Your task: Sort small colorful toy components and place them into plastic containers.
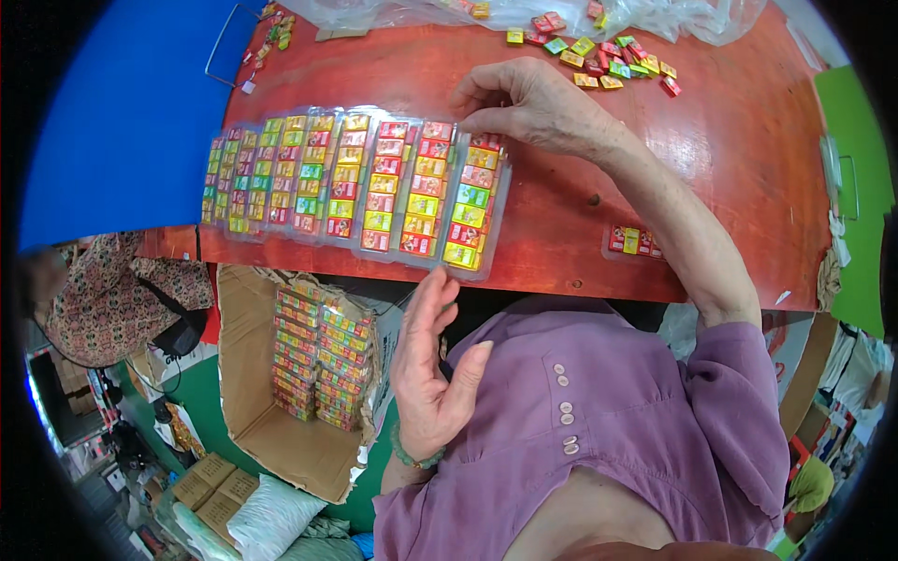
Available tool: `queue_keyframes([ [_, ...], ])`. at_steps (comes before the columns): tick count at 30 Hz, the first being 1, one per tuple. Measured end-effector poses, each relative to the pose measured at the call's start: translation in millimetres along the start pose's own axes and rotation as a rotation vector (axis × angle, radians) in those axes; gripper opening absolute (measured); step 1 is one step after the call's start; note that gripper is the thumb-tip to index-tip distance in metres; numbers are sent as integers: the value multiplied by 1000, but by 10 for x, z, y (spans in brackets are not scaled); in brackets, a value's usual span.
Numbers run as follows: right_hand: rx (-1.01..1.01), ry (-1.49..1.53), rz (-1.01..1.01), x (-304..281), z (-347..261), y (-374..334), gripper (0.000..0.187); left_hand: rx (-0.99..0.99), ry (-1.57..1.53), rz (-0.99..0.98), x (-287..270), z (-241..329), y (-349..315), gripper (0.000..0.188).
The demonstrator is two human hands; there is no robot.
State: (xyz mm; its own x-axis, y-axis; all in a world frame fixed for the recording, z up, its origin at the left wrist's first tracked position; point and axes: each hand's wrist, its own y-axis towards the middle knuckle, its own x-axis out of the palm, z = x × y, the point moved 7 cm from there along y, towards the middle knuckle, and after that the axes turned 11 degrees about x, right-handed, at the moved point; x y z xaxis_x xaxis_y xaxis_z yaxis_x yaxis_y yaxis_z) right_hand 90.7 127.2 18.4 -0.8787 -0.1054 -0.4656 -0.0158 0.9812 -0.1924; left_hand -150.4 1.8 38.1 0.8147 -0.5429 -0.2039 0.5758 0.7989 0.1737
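Red wooden table (748, 150), right hand (528, 103) fingers pinched on clear tray (472, 201) of small boxes, left hand (430, 374) fingers apart, empty

Under our right hand (528, 103) lie clear, glossy plastic blister trays (355, 182) holding small printed paper boxes, shiny where light strikes. They rest on a red-brown wooden tabletop (748, 150), smooth and faintly lacquered. Beyond our fingertips a crinkled transparent plastic bag (524, 14) gleams. Beside our open left hand (432, 374) a matt, rough brown cardboard carton (271, 430) stands; our purple sleeve (655, 411) is soft cloth.
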Motion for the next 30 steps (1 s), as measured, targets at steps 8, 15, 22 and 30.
queue_keyframes([
  [8, -89, -495, 243, -571, -62, -1198, 42, 14, -29, -229, 181, 8, 80, 52],
  [15, 145, -575, 210, -377, 371, -2143, 65, 438, 146, -482, 425, 357, 251, 46],
  [22, 65, -534, 331, -208, 446, -2188, 56, 377, 1023, -283, 316, 228, 634, 75],
  [30, 147, -487, 441, -43, 253, -1777, 55, 232, 1118, -319, 347, -61, 696, 84],
])
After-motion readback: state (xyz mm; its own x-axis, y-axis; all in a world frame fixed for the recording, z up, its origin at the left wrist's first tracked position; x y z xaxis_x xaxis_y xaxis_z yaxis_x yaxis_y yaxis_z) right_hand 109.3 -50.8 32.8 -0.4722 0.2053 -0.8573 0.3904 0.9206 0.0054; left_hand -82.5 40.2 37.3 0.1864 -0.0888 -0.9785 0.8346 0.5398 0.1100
